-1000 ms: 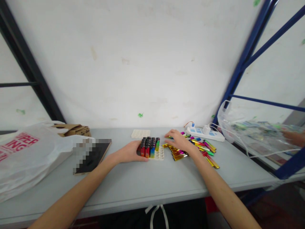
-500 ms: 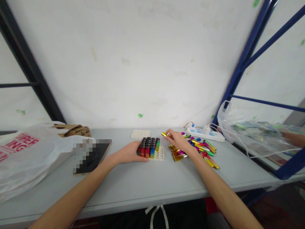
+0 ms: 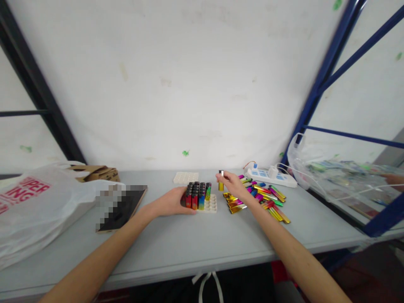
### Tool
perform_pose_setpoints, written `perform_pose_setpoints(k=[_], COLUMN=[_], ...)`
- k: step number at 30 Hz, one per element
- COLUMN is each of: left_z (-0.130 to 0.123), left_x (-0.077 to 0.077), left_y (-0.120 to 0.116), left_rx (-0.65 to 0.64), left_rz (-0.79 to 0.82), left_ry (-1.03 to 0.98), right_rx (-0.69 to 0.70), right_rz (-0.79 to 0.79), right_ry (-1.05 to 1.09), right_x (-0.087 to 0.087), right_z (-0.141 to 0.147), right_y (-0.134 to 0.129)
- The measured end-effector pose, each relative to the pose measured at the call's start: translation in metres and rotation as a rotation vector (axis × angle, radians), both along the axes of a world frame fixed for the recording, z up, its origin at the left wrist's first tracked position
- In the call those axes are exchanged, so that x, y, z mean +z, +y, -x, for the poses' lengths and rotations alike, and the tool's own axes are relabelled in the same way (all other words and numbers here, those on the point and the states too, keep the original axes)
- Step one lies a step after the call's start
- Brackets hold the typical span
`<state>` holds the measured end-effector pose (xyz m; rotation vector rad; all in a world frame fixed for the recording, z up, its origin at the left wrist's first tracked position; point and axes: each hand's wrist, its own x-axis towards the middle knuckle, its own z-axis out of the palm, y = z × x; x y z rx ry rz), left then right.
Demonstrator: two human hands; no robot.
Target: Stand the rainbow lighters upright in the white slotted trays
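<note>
Lighters (image 3: 195, 202) are standing upright in close rows in a white tray (image 3: 213, 204) on our bench (image 3: 202, 240), black tops facing up, while round wells are showing bare at the tray's right end. We are cupping our left hand (image 3: 172, 201) around the left side, thumb lying along the front edge and the other fingers mostly hiding from view, probably because so loaded a tray is needing steadying. With our right hand (image 3: 232, 183) we are pinching a single gold lighter (image 3: 221, 184) between thumb and fingers, holding it upright near those wells (whether its base is touching the bench, we cannot tell); its slim body is seemingly suiting a fingertip grip. Loose lighters (image 3: 267, 194) are lying in a heap to the right, presumably for that hand's easy reach. Behind them a power strip (image 3: 285, 179) is resting near the wall (image 3: 208, 84), and a second tray (image 3: 186, 177) is sitting behind the first, apparently out of the way.
</note>
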<state>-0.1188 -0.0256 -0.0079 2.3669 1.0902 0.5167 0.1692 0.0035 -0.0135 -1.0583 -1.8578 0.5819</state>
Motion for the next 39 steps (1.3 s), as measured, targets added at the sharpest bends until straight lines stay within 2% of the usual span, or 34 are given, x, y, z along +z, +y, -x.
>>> perform_pose_setpoints(k=[6,8,10,15,18,25,31,37,39], left_z=[-0.001,-0.001,-0.002,-0.001,-0.001,-0.002,-0.002,-0.002,-0.002], left_x=[0.003,0.003,0.003,0.002,0.002,0.003,0.004,0.003,0.003], left_y=[-0.002,-0.002,-0.002,-0.002,-0.001,-0.003,-0.003,-0.003,-0.003], left_rx=[-0.014,-0.011,-0.007,0.011,0.007,0.005,-0.008,-0.032,-0.022], left_rz=[0.017,0.019,0.020,0.026,0.031,0.023,0.024,0.041,0.048], left_ry=[-0.006,-0.011,-0.011,0.001,-0.012,-0.013,-0.030,-0.058,-0.051], right_rx=[0.210,0.220,0.171,-0.101,-0.184,-0.139,0.008,0.026,0.037], right_rz=[0.184,0.275,0.295,0.071,0.024,-0.011,-0.054,-0.268,-0.241], right_ry=[0.259,0.339,0.330,0.090,0.015,-0.020,0.001,-0.117,-0.160], right_x=[0.000,-0.001,-0.003,-0.008,-0.008,-0.006,0.000,0.014,0.016], right_z=[0.012,0.015,0.016,0.015,0.017,0.021,0.018,0.013,0.012], right_y=[-0.008,-0.009,-0.009,-0.009,-0.009,-0.012,-0.019,-0.024,-0.026])
